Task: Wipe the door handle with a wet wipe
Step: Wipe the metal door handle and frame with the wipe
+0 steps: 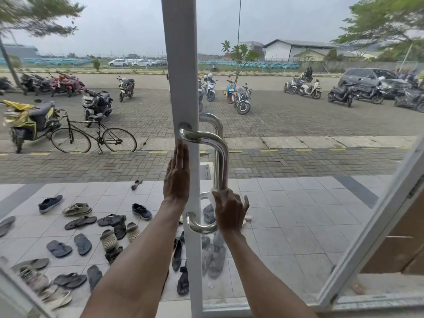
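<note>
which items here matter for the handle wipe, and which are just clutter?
In play:
door handle
wet wipe, in the right hand
left hand, flat on the door frame

Clutter:
shoes and sandals
bicycle
parked scooters

Two bare forearms rise from the near edge of the view, one on the left and one on the right, each ending in a bare hand. No sleeve, cuff, glove, watch, bracelet or ring shows on either arm; both are uncovered from the lower frame edge to the fingertips. The left hand [176, 173] is long and narrow, its fingers straight and close together. The right hand [230, 210] shows its back, knuckles rounded and fingers curled.
</note>
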The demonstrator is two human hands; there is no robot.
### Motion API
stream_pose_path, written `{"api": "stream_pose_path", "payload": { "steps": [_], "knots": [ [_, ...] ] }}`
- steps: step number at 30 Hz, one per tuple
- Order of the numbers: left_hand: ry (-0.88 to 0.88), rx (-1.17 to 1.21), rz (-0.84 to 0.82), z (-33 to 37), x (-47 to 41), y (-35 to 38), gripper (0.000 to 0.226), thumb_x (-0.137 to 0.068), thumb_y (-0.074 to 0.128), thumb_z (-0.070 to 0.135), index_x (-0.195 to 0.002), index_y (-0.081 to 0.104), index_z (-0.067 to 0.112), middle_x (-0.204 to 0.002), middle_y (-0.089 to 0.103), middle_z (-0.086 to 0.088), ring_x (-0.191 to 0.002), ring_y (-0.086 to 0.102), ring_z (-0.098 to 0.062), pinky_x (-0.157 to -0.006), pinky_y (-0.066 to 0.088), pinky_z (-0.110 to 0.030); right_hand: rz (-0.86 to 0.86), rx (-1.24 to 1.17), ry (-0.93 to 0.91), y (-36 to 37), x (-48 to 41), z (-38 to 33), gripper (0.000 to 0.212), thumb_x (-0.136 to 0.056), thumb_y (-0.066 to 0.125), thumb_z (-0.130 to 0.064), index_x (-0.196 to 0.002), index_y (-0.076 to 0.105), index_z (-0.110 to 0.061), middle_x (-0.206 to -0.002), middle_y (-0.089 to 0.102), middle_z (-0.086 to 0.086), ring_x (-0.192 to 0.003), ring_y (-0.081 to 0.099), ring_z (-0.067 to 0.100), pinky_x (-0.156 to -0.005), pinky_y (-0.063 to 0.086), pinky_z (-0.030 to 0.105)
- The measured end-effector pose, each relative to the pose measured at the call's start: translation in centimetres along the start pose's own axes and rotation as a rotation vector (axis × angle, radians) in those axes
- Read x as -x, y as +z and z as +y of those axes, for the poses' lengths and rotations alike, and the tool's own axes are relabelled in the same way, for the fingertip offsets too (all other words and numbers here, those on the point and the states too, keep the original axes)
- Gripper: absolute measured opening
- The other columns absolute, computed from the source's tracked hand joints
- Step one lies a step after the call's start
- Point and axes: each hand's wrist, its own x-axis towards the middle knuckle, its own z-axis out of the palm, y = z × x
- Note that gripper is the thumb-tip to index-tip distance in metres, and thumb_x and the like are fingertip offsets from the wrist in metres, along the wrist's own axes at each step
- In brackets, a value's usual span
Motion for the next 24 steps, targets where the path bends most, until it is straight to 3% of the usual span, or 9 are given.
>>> {"api": "stream_pose_path", "payload": {
  "steps": [5, 9, 15, 19, 24],
  "knots": [
    [-0.003, 0.025, 0.020, 0.0, 0.0, -0.3, 0.090, -0.084, 0.046, -0.025, -0.157, 0.005, 0.006, -0.166, -0.001, -0.006, -0.153, 0.012, -0.022, -0.121, 0.028, -0.037, -0.010, -0.082, 0.010, -1.5, -1.7, -1.2, 0.036, -0.094, 0.059, -0.052, -0.090, 0.070, -0.018, -0.094, 0.076, 0.001, -0.105, 0.067, 0.022, -0.118, 0.022, 0.055],
    [-0.017, 0.073, 0.048, 0.1, 0.1, -0.2, 0.090, -0.086, 0.048, -0.023, -0.157, 0.004, 0.008, -0.166, 0.001, -0.004, -0.152, 0.015, -0.021, -0.121, 0.027, -0.035, 0.138, -0.134, -0.080, -3.7, -5.9, -5.6, 0.043, -0.093, 0.059, -0.054, -0.099, 0.071, -0.014, -0.096, 0.076, 0.005, -0.108, 0.067, 0.023, -0.118, 0.024, 0.054],
    [-0.031, 0.089, 0.050, 0.2, 0.1, 0.0, 0.093, -0.085, 0.050, -0.023, -0.157, 0.002, 0.009, -0.166, 0.001, -0.004, -0.152, 0.014, -0.020, -0.121, 0.024, -0.033, 0.176, -0.074, -0.134, -3.7, -6.0, -5.8, 0.043, -0.095, 0.060, -0.051, -0.105, 0.069, -0.010, -0.095, 0.076, 0.007, -0.102, 0.070, 0.024, -0.120, 0.025, 0.053],
    [-0.022, 0.042, 0.008, -0.1, -0.1, 0.2, 0.096, -0.080, 0.050, -0.024, -0.158, 0.002, 0.007, -0.166, -0.007, -0.003, -0.154, 0.003, -0.018, -0.123, 0.023, -0.034, 0.085, -0.050, -0.050, -1.3, -1.7, -2.0, 0.035, -0.094, 0.064, -0.046, -0.099, 0.070, -0.011, -0.090, 0.076, 0.006, -0.099, 0.071, 0.024, -0.117, 0.028, 0.055],
    [-0.006, 0.002, 0.002, -0.3, 0.0, 0.4, 0.099, -0.076, 0.047, -0.028, -0.158, 0.003, 0.007, -0.166, -0.007, -0.004, -0.153, 0.005, -0.018, -0.122, 0.025, -0.033, -0.129, 0.004, 0.095, 0.4, 1.8, 1.8, 0.024, -0.090, 0.069, -0.041, -0.091, 0.070, -0.017, -0.093, 0.076, 0.003, -0.102, 0.069, 0.025, -0.116, 0.030, 0.053]
  ]
}}
